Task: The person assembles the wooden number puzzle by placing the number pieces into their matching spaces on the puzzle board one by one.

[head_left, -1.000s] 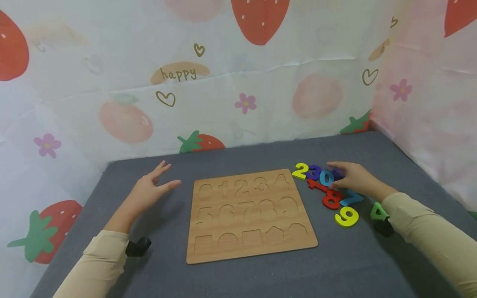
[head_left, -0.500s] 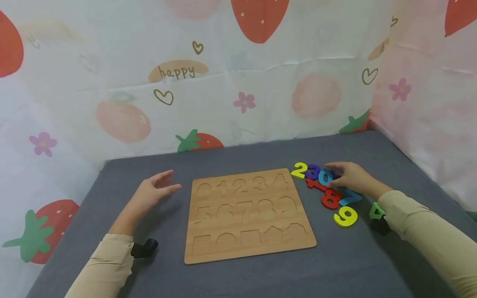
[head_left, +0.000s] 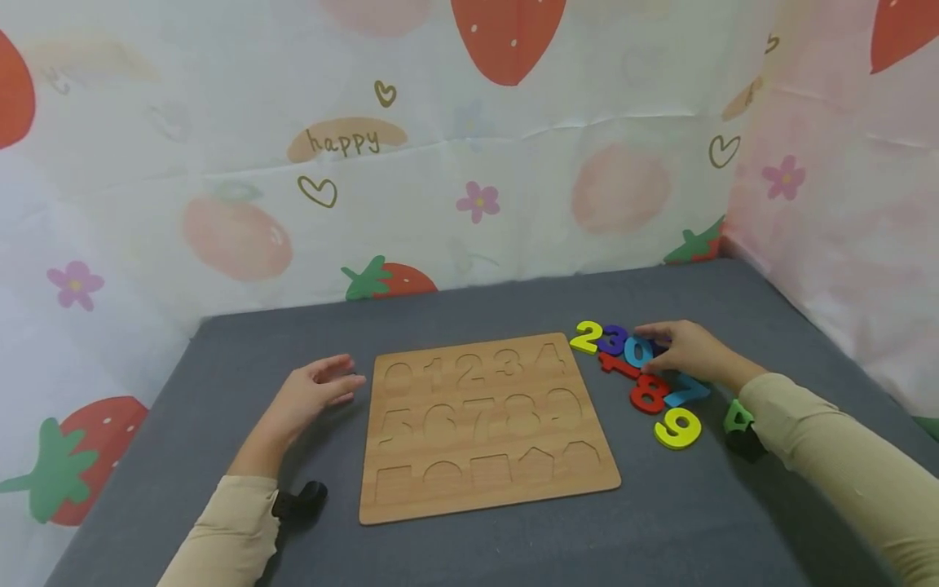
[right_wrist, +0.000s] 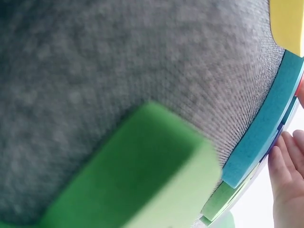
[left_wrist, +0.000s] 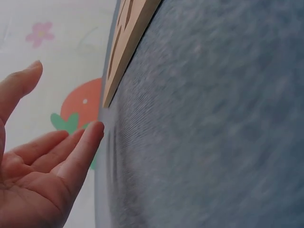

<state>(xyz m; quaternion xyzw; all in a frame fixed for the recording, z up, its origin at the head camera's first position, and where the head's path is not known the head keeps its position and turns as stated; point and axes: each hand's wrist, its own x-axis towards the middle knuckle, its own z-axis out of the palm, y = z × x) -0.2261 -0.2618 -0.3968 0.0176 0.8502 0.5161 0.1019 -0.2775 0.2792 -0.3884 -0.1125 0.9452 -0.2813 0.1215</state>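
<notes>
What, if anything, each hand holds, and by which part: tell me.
The left hand holds nothing. The right hand is beside the blue zero; whether it grips anything there, and by which part, cannot be told.

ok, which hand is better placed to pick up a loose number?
Right, I'd say. The right hand is at the loose numbers, close by the light-blue 0. The left hand is on the opposite side of the wooden board, with no number near it.
</notes>
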